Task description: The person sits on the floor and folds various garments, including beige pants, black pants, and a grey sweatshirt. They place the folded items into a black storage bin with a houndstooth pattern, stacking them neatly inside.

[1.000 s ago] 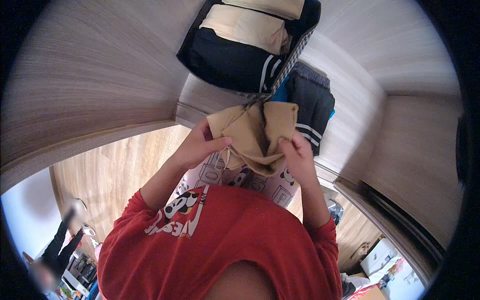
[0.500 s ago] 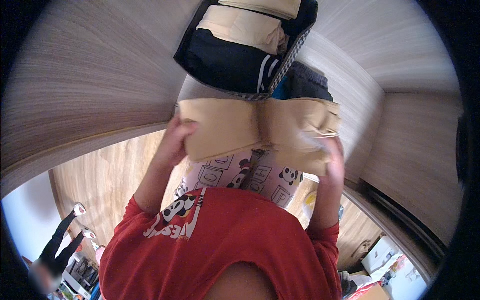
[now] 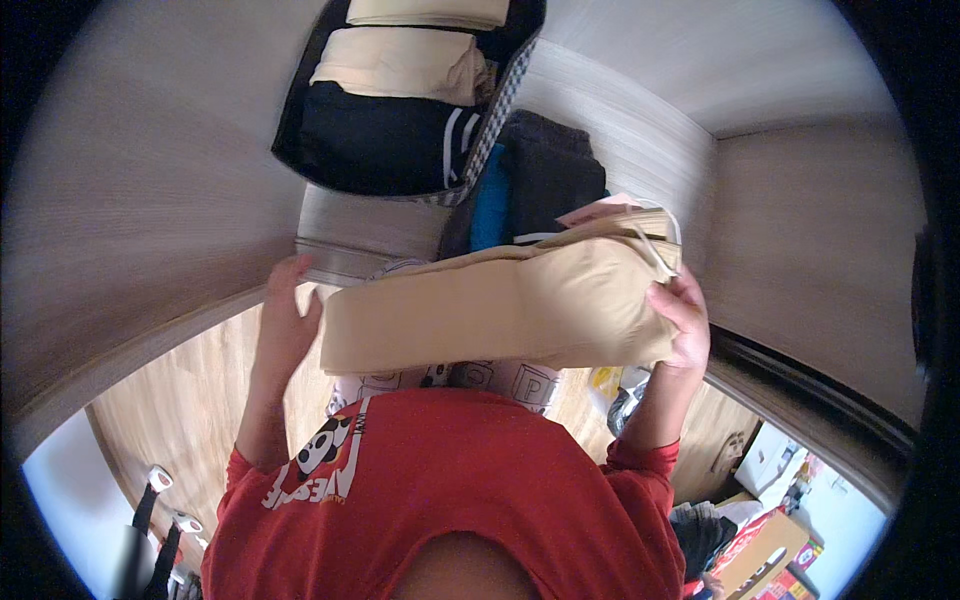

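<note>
Folded tan trousers point(image 3: 490, 310) stretch across in front of me as a long flat strip, with a pale drawstring hanging at the right end. My right hand point(image 3: 688, 318) grips that end, thumb on the front and fingers behind the cloth. Just off the left end, my left hand point(image 3: 287, 315) is open and apart from the cloth, thumb away from the fingers. Beyond the trousers stands a black fabric storage box point(image 3: 505, 100) with a checkered side. In it lie folded black clothing with white stripes point(image 3: 385, 140) and folded beige garments point(image 3: 400, 65).
Dark folded clothes point(image 3: 555, 165) and a blue piece point(image 3: 490, 200) lie on the wooden shelf beside the box. Wooden cabinet walls point(image 3: 800, 260) rise on both sides. Behind me at lower left are another person's legs point(image 3: 160, 520); a cardboard box point(image 3: 765, 560) stands at lower right.
The tan trousers, spread between both hands before, are now folded over into one narrower strip. My left hand has let go and moved left; my right hand still holds its end.
</note>
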### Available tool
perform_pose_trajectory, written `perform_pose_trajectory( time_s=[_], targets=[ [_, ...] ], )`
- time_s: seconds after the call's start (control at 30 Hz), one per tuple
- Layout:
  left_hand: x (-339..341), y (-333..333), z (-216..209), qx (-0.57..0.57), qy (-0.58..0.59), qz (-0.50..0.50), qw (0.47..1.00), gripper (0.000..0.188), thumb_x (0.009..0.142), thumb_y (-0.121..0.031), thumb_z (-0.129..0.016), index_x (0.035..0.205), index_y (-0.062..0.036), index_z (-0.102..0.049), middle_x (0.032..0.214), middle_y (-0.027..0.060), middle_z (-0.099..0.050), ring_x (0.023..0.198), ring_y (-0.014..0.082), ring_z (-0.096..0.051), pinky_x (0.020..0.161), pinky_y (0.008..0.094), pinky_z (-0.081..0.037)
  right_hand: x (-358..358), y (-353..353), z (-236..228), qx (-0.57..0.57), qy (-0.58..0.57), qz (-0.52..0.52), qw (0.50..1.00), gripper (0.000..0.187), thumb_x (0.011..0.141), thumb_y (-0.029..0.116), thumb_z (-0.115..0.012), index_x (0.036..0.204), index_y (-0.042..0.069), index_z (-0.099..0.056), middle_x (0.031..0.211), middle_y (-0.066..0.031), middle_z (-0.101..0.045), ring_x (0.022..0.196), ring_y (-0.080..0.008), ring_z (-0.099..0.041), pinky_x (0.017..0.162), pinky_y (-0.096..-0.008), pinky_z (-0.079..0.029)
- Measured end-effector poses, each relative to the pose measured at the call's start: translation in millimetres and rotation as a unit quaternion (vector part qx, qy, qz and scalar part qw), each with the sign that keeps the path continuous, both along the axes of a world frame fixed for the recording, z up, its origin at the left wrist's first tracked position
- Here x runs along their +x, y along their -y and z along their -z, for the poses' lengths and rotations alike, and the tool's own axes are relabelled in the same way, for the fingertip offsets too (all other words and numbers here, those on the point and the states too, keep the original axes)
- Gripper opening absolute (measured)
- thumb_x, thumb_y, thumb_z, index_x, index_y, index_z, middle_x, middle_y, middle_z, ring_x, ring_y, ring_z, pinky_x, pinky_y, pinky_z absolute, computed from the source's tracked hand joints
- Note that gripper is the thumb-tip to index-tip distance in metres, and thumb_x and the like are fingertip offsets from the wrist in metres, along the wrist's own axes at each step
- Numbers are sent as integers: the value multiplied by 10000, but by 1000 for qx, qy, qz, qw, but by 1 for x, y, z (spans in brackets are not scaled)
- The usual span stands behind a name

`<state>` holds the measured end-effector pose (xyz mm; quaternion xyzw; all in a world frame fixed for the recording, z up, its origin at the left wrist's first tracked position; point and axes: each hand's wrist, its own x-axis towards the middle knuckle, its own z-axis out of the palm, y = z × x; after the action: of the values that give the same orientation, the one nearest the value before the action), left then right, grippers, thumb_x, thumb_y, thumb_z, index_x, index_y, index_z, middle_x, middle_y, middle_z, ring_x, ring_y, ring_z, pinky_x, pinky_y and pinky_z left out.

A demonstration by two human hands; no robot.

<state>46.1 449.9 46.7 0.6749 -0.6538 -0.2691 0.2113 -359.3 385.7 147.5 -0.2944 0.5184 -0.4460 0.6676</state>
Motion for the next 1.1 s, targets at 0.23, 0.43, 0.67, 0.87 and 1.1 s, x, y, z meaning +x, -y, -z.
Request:
perform_pose_trajectory(
  time_s=[0.23, 0.43, 0.67, 0.87, 1.1],
  targets=[
    [-151, 62, -93, -17, -207, 280, 937, 529, 643, -205, -713, 1085, -39, -475, 976, 127, -527, 933, 255, -531, 831, 332, -419, 14, -5, -12, 1, 49, -35, 998, 341, 806, 40, -573, 1137, -17, -508, 1008, -54, -589, 887, -99, -538, 795, -230, -408],
    [-159, 62, -58, 89, -417, 160, 890, 437, 669, -105, -632, 1067, -12, -480, 940, 146, -560, 855, 246, -575, 748, 283, -451, 10, -8, -22, -12, 11, 21, 1000, 265, 875, 127, -508, 1092, -21, -540, 988, -44, -597, 885, -92, -537, 798, -214, -402],
    [-160, 59, -81, 20, -289, 334, 897, 397, 695, -50, -603, 1066, 6, -470, 887, 167, -584, 812, 294, -593, 697, 349, -470, 13, -5, -22, -9, 0, 2, 1000, 235, 887, 138, -488, 1052, -18, -552, 984, -52, -598, 874, -87, -537, 767, -209, -412],
    [-186, 50, -63, -79, -314, 272, 906, 322, 719, -108, -632, 989, -9, -488, 872, 173, -567, 760, 291, -576, 678, 350, -459, 22, -6, -28, -5, 9, 12, 1000, 234, 891, 145, -482, 1049, -16, -545, 966, -49, -599, 853, -82, -538, 755, -208, -416],
    [-171, 59, -79, 61, -601, -17, 797, 244, 905, -199, -403, 952, 12, -515, 834, 76, -577, 745, 189, -568, 677, 310, -443, 16, -5, -19, 17, 9, 24, 1000, 210, 891, 142, -480, 1020, -5, -556, 933, -40, -603, 814, -83, -548, 726, -205, -423]
  ],
)
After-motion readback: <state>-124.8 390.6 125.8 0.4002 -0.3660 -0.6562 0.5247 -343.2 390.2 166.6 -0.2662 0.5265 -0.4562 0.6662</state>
